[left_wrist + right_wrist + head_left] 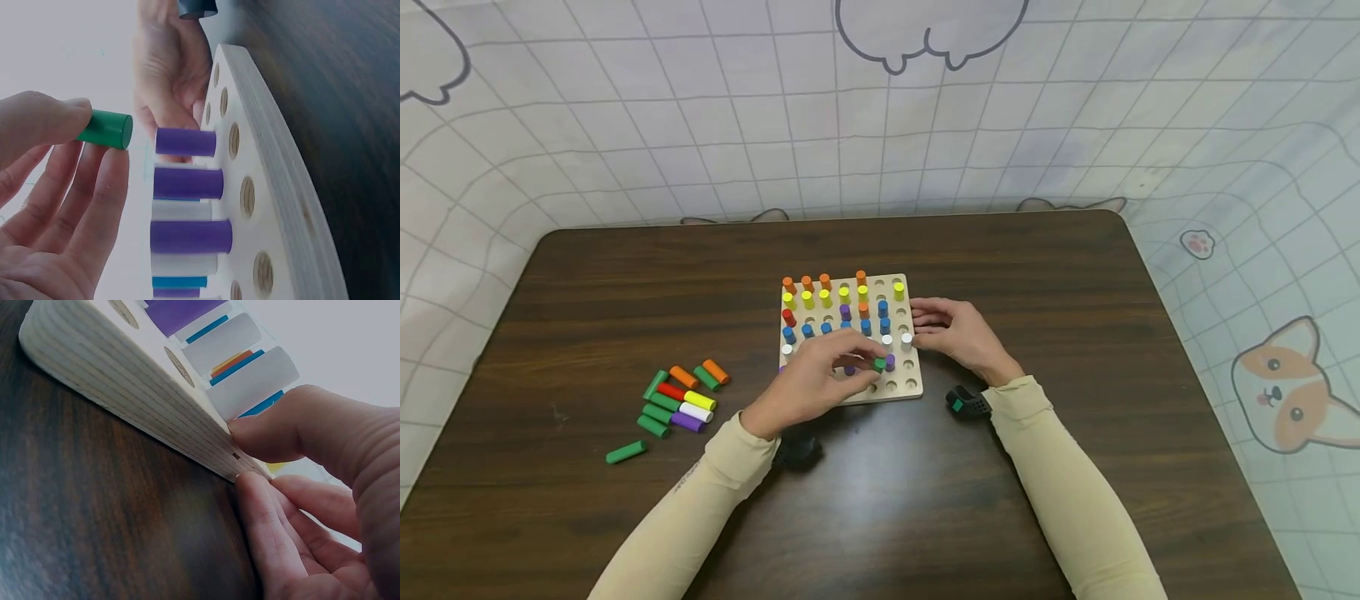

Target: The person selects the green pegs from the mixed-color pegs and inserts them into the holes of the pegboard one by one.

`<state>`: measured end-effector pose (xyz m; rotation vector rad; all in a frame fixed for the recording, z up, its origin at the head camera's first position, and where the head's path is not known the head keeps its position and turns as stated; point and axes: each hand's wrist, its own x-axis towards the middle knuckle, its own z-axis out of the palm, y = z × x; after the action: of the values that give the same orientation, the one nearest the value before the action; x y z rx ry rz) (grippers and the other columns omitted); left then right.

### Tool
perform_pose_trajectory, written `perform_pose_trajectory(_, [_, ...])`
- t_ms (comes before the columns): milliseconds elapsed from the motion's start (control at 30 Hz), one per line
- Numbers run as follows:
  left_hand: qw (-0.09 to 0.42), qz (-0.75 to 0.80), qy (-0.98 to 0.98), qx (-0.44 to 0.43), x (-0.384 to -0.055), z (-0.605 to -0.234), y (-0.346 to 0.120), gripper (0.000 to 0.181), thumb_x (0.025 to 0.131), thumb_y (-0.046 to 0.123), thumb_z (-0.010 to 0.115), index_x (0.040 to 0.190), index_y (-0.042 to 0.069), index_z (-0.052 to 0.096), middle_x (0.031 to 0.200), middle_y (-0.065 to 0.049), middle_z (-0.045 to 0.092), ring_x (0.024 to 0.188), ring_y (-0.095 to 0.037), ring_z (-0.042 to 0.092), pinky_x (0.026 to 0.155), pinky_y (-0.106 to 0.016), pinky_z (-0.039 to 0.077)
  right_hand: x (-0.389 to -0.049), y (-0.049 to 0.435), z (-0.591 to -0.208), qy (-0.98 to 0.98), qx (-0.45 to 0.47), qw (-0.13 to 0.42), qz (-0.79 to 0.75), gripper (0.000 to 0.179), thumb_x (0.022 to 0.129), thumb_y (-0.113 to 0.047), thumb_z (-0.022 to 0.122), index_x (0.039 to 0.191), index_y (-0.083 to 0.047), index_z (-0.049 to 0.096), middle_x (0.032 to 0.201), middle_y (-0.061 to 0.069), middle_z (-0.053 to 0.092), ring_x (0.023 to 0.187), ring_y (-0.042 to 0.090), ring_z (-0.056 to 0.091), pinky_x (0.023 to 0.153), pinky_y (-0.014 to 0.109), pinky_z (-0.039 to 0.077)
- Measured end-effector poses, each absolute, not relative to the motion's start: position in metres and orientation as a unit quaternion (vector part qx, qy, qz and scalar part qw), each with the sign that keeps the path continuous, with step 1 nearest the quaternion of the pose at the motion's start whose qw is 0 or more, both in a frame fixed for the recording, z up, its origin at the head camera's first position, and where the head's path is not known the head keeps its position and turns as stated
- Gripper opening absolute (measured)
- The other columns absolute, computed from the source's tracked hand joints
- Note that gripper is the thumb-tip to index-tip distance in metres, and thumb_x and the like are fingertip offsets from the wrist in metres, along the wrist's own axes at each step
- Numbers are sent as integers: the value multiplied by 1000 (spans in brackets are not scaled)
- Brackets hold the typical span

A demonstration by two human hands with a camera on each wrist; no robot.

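Note:
My left hand [820,373] pinches a green peg [107,129] between thumb and fingertips, above the front part of a wooden pegboard [912,385]. In the left wrist view, the peg is tilted and apart from the board, near a row of upright purple pegs [187,183]. My right hand [961,335] holds the board's right edge, its thumb at the upper rim and fingertips against the side, beside a white peg [256,381]. Rows of orange, yellow, blue and white pegs stand in the holes behind. My left hand hides some pegs in the head view.
Loose pegs lie left of the board, among them a red peg [671,391], a yellow peg [700,401] and several green ones. One green peg [626,452] lies apart, nearer the front. The brown table [1037,275] meets a white gridded cloth [820,133] behind.

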<state>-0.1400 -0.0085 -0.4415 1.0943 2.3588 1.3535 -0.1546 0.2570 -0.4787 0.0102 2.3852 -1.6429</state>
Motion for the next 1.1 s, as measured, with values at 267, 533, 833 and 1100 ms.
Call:
perform_pose_trajectory(267, [113,472,787,382,-134,-449,3,27,91,8,79,116,9,73,114,-4,74,101,-15,73,93,-34,64,-155,258,-480,816,-6,120,-565,62,89,-11,79,147,-8,57,134,16,68,121,28,67,98,29,60])
perform_pose_trajectory(533, [117,487,769,396,-130,-457,14,25,92,7,78,116,5,72,113,-7,74,101,-17,75,93,-28,63,-154,257,-478,818,3,119,-563,61,89,-12,79,146,-9,57,133,14,69,121,26,67,100,32,60])
perform_pose_trajectory(833, [115,487,764,407,-122,-462,23,24,93,6,76,116,5,71,111,-9,73,102,-19,75,92,-29,64,-154,257,-478,815,4,121,-567,60,89,-12,79,145,-9,58,132,14,69,121,27,67,99,33,60])
perform_pose_trajectory(1100, [84,467,782,403,-121,-470,30,23,93,6,76,115,5,72,108,-6,73,100,-17,76,90,-26,64,-154,257,-478,816,5,121,-565,60,89,-13,80,145,-9,58,131,13,70,120,26,67,98,30,60])
